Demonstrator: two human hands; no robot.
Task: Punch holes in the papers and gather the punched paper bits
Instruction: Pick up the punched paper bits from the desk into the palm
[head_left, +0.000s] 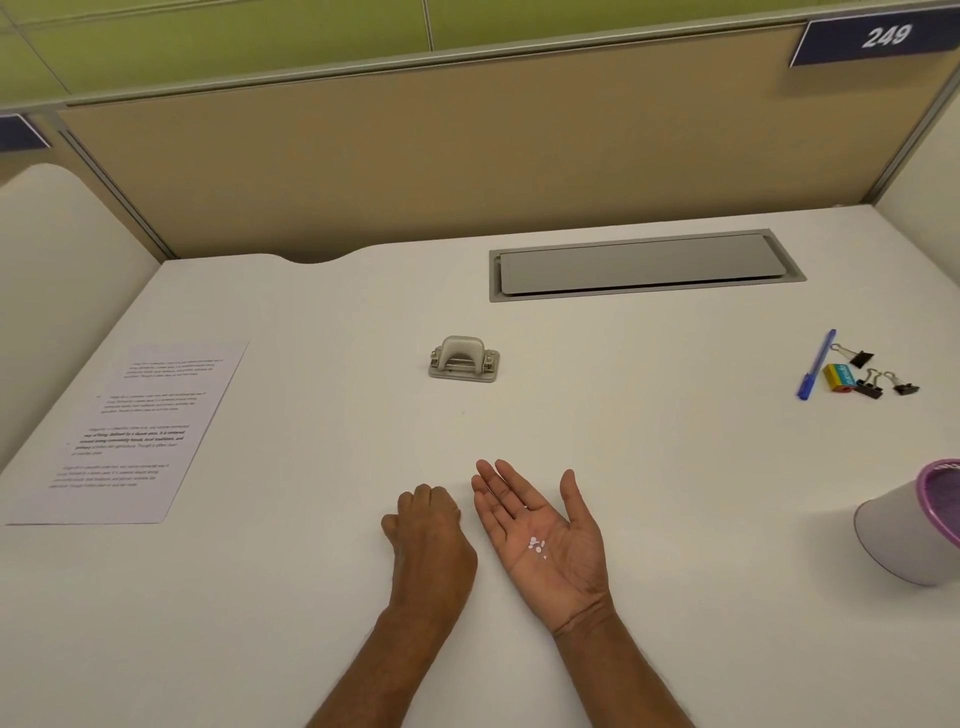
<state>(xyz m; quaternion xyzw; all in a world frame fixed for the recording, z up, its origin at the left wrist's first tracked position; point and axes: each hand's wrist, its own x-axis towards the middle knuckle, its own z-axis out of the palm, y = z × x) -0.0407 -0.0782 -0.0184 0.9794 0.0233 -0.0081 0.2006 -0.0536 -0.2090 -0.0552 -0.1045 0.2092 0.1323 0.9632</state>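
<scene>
White desk (597, 426) surface fills the view, bounded at the far side by a tan partition panel (467, 156) carrying a blue number plate (878, 39) marked 249 at far right. A grey cable-tray cover (644, 265) is recessed in the desk at the far right-centre.

The hole punch (464, 359), grey, stands upright near the desk centre, well apart from both hands. The papers (130, 431), printed with text, lie flat at the left side of the desk.

The right hand (545, 535) rests at the near centre, palm up, fingers (498, 493) spread apart and extended. The punched paper bits (536, 545), small white discs, sit in a cluster on the palm. The left hand (428, 525) lies just beside it on the left, knuckles up, fingers curled together into a loose fist against the desk; whether it encloses anything cannot be determined.

At the far right lie a blue pen (816, 365), a yellow-and-green eraser (839, 376) just beside it, and three black binder clips (870, 387). A white cup (904, 535) with a purple rim lies tilted at the right edge, partly cut off by the frame.
</scene>
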